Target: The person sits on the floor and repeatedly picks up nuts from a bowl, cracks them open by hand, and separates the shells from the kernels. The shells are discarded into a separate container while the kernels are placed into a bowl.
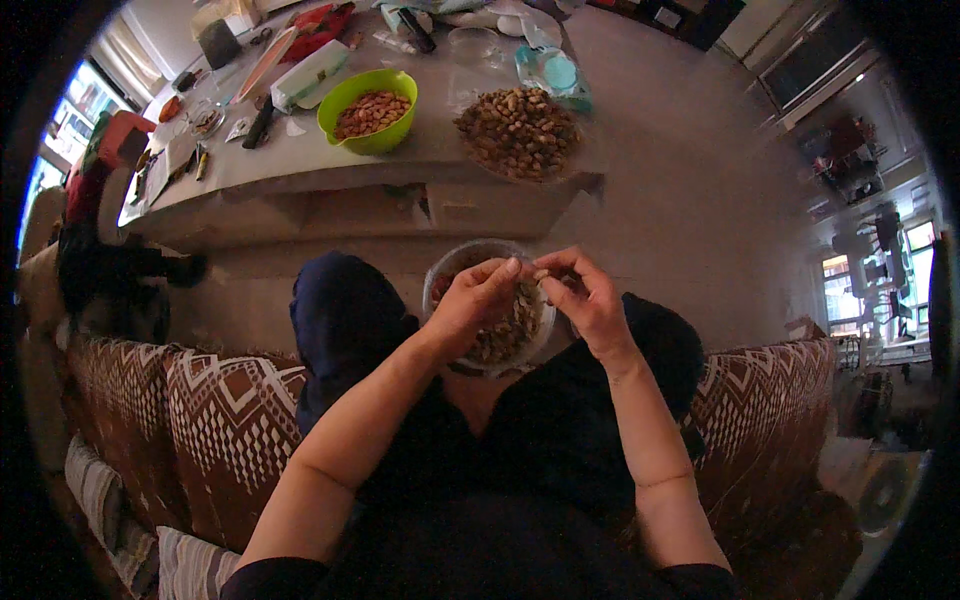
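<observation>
My left hand (471, 304) and my right hand (589, 304) meet fingertip to fingertip above a clear plastic tub (450, 261). A small pale piece, apparently a peanut in its shell (540, 276), is pinched in the right fingertips. The left fingers are curled with the thumb on top; whatever they hold is hidden. Peanut shells (506, 337) fill much of the tub, which sits between my knees. On the table ahead, a lime-green bowl (375, 144) holds shelled peanuts (373, 112). To its right lies a heap of unshelled peanuts (521, 131).
The long table (247, 176) also bears a wrapped white pack (309, 75), a black-handled object (259, 122), a red bag (319, 30) and a teal package (555, 73). A patterned brown sofa cover (225, 420) spreads around me. Another person (105, 187) is at the far left.
</observation>
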`<state>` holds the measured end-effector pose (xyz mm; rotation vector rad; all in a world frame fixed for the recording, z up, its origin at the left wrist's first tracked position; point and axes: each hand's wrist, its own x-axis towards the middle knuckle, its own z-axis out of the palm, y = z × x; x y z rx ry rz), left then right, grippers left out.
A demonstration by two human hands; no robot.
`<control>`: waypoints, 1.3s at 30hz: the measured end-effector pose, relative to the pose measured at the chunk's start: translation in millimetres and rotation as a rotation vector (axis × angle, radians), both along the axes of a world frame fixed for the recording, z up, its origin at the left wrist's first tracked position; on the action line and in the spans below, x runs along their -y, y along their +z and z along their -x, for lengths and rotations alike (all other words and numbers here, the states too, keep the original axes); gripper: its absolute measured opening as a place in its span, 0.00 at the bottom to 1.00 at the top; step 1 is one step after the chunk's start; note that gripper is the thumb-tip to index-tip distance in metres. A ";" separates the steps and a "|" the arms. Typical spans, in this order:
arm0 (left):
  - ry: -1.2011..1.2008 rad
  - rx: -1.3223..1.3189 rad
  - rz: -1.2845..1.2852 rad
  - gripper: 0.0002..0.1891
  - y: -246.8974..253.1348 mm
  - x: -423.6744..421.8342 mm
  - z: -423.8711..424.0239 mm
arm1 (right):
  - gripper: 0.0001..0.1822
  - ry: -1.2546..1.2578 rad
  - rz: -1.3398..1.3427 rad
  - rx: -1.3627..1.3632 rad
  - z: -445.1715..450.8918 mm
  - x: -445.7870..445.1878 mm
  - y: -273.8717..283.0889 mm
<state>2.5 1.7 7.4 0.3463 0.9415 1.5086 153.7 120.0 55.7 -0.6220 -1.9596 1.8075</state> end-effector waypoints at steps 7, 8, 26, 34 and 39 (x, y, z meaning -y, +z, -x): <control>-0.209 -0.092 0.018 0.17 -1.7 4.7 -2.8 | 0.13 0.203 0.096 -0.016 -13.9 -4.6 -11.9; -0.220 -0.097 0.014 0.18 3.4 5.6 -3.2 | 0.14 0.238 0.133 -0.016 -15.5 -7.1 -14.3; 0.101 -0.440 0.065 0.14 -20.9 6.0 -3.6 | 0.14 0.057 0.104 0.074 11.6 17.5 -28.2; -0.011 -0.111 0.184 0.16 9.2 4.8 -1.7 | 0.16 0.150 0.311 -0.100 17.1 14.8 -50.7; -0.113 -0.098 0.079 0.16 15.2 -3.0 -9.5 | 0.15 0.191 0.387 -0.115 3.7 8.1 -41.0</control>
